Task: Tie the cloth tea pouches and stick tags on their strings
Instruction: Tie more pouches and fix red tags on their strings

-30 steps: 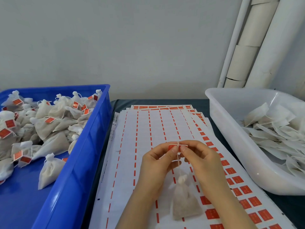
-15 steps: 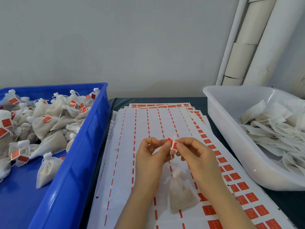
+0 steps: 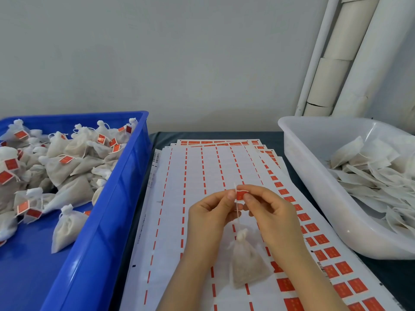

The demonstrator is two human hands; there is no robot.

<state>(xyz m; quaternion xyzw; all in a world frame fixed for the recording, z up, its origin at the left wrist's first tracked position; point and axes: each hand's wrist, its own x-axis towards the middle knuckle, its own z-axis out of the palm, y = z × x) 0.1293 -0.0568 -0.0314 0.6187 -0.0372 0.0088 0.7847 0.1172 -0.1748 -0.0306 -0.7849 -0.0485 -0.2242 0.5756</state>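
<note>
A: Where is the pouch now?

B: The tied pouch (image 3: 246, 265) is low in front of the person, over the sticker sheets (image 3: 202, 167). Whether its bottom touches them cannot be told. Its string (image 3: 237, 217) runs straight up to a red tag (image 3: 240, 195).

A: And the hands?

B: The left hand (image 3: 208, 217) and the right hand (image 3: 271, 216) meet at the tag. The fingers (image 3: 253, 191) of both are curled and pinch it from either side, with the string between them.

A: So the person is sealing the tag?

B: It looks so. To do it well, the person should bring the two halves edge to edge with the string caught in the crease. Then they should press from the fold outward, so no sticky edge shows. The pouch's weight should hold the string taut and centred.

A: And afterwards?

B: Probably into the blue crate (image 3: 125, 176) on the left, among the other tagged pouches. The white tub (image 3: 314, 176) on the right holds untied ones.
</note>
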